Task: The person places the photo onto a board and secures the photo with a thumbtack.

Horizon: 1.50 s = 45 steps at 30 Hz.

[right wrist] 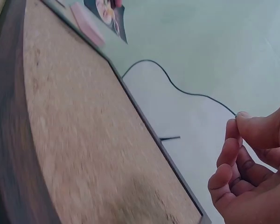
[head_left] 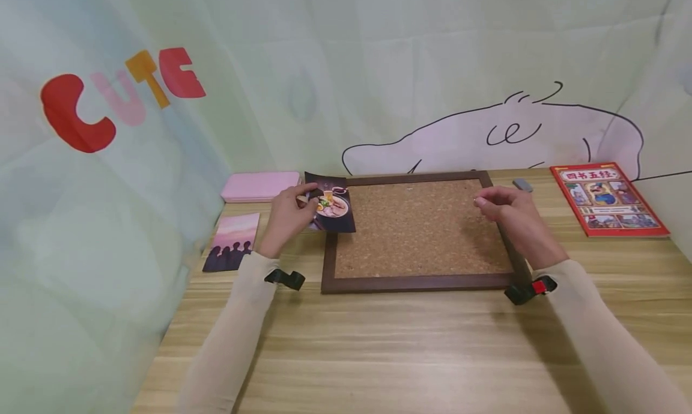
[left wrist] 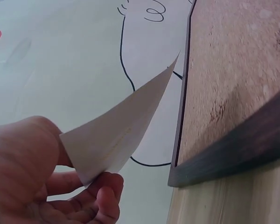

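My left hand (head_left: 289,216) pinches a photo card (head_left: 334,207) of a bowl of noodles on black, over the left edge of a cork board (head_left: 416,234). Its pale back, slightly bent, shows in the left wrist view, the card (left wrist: 116,133) lying between thumb and fingers. The right hand (head_left: 516,219) is raised above the board's right side, thumb and forefinger pressed together. A tiny pin-like thing seems to be at those fingertips, too small to make out clearly. In the right wrist view the other fingers of the right hand (right wrist: 252,163) are curled.
A pink case (head_left: 261,187) lies at the back left, a sunset photo card (head_left: 232,243) in front of it. Right of the dark-framed board are a small grey block (head_left: 522,185) and a red book (head_left: 608,199). A printed curtain (head_left: 303,89) hangs behind the wooden table (head_left: 378,354).
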{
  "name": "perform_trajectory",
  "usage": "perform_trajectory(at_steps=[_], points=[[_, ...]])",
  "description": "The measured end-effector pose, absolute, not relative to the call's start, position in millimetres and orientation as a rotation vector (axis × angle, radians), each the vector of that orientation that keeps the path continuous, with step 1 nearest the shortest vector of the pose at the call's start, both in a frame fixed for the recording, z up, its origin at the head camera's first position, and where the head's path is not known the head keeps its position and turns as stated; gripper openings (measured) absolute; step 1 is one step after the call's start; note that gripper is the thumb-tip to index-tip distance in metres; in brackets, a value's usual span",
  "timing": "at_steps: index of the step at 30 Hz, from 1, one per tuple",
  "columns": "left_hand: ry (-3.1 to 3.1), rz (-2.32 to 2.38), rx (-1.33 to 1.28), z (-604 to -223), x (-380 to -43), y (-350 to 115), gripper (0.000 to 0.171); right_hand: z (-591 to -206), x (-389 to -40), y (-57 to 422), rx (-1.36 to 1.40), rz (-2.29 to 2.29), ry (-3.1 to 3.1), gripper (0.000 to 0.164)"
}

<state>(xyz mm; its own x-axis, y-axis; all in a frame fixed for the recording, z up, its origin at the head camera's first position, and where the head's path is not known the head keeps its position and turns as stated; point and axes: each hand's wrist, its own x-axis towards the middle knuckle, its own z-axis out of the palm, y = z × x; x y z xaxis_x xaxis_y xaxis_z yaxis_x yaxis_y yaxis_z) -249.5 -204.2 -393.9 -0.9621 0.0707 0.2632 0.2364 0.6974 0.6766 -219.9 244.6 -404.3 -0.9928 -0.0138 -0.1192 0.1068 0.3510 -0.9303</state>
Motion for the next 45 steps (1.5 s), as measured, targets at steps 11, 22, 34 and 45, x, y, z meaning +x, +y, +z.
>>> perform_trajectory(at_steps=[11,22,34,45], points=[[-2.711,-1.14,-0.351,-397,-260,-182,0.043,-398,-230,216,0.011,-2.009,2.182,0.006],[-2.76,-1.277,-0.382,-404,-262,-162,0.046,-405,-240,194,-0.044,-2.06,2.103,0.012],[-2.79,-1.264,-0.393,-412,-263,-154,0.046,-392,-250,173,-0.086,-1.853,2.316,0.017],[-2.844,-1.282,-0.395,-413,-260,-151,0.047,-393,-260,157,-0.057,-1.761,2.327,0.029]])
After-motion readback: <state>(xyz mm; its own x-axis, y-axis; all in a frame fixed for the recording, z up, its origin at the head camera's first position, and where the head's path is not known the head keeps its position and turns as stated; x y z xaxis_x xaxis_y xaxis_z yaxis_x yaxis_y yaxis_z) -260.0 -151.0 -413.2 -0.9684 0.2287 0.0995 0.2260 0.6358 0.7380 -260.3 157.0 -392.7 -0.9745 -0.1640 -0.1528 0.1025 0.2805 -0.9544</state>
